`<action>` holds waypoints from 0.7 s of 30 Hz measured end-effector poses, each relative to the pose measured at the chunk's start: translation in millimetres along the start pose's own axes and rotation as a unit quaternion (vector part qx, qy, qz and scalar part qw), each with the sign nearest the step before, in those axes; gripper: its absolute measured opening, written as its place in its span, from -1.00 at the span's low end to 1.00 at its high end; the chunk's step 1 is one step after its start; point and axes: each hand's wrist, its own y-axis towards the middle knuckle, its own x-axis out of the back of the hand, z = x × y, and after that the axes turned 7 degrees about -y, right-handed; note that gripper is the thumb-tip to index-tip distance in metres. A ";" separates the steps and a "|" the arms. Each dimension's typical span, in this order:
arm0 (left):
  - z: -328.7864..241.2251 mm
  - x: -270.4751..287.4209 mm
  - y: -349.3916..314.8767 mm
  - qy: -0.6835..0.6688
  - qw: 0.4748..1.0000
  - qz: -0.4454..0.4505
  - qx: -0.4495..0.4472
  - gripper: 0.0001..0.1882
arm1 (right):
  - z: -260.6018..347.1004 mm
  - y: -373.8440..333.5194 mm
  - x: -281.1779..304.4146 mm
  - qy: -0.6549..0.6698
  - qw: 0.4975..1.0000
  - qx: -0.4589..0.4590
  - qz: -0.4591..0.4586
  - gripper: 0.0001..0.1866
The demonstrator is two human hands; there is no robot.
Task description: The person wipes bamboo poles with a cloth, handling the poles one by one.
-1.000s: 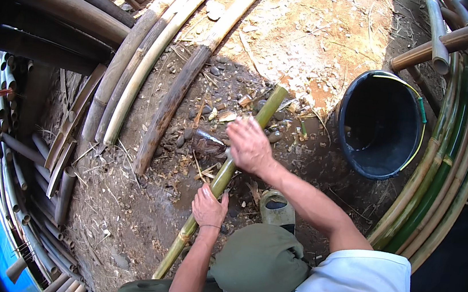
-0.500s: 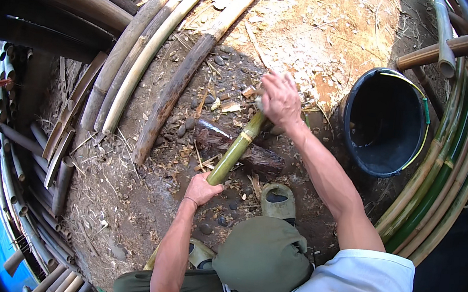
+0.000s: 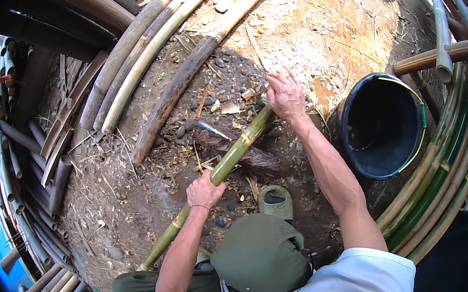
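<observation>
A green bamboo pole slants from the lower left up to the middle of the head view. Beneath its upper part lies a short dark, wet-looking log. My left hand is wrapped round the pole below the log, and the pole's lower length runs on beside my left forearm. At the upper end, my right hand is closed over the pole. A small whitish bit shows under its fingers, but I cannot make out what it is. The pole's tip is partly hidden by that hand.
A black bucket with a yellow-green handle stands at the right, near stacked bamboo poles. Long poles lie on the ground at the upper left. More bamboo is piled at the left. A green clog is below the log.
My right hand has shifted slightly to the right at the pole's upper end. My left forearm has swung right, so the pole's lower length now shows. The log has stayed put.
</observation>
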 end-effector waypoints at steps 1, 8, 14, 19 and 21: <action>-2.1 6.3 3.5 -0.044 0.998 0.037 0.009 -0.54 | -0.1 -2.6 -1.6 -0.039 0.999 0.024 0.016 -0.72; 25.9 10.2 17.8 -0.173 0.974 0.136 -0.046 -0.54 | 81.2 -58.3 1.3 0.087 0.989 0.110 0.047 -0.63; 26.5 12.1 15.6 -0.168 0.976 0.133 -0.040 -0.53 | -34.0 38.6 -5.5 -0.036 0.984 -0.025 0.172 -0.68; 1.9 1.9 17.2 -0.137 0.984 0.081 -0.079 -0.53 | -112.9 72.0 25.9 0.084 0.908 -0.369 0.179 -0.67; 13.7 2.7 4.7 -0.117 0.988 0.021 -0.100 -0.51 | -86.1 75.7 50.9 0.201 0.882 -0.409 0.119 -0.71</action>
